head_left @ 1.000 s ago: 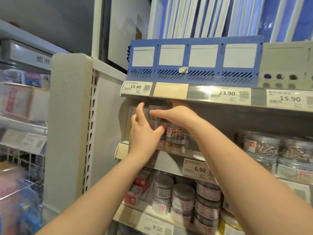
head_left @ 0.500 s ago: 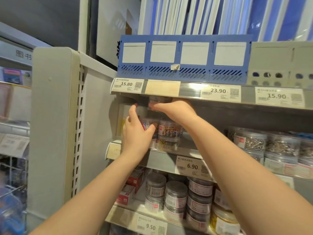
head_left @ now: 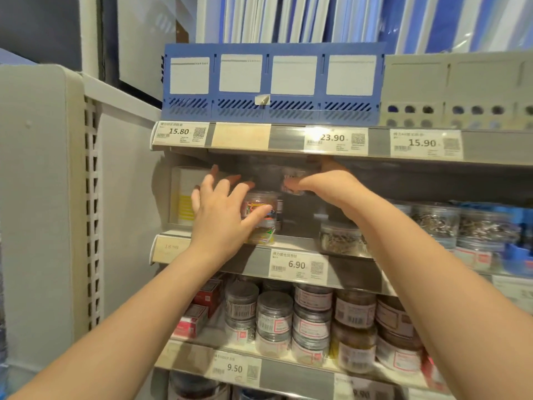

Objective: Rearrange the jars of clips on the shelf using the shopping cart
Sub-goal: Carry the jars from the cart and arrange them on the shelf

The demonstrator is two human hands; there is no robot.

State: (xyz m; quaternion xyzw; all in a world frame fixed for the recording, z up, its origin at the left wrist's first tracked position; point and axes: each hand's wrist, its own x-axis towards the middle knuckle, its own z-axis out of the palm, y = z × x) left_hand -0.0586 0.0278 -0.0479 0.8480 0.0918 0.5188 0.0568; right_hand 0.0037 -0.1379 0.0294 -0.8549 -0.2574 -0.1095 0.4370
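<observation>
Clear jar [head_left: 292, 183], its axis lost in blur, is clamped in right hand [head_left: 326, 184] fingers; left hand [head_left: 219, 212] fingers spread apart

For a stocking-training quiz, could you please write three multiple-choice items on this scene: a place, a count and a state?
1. Which price tag fronts the shelf holding the coloured-clip jars? A 6.90 B 23.90 C 9.50
2. How many white panels on the blue file box? A two B four C six
3. The left hand has its fingers: A spread B fisted C hidden
Key: 1 A, the 6.90 tag lies just below them; 2 B, four panels side by side; 3 A, fingers fan out beside the jars.
</observation>
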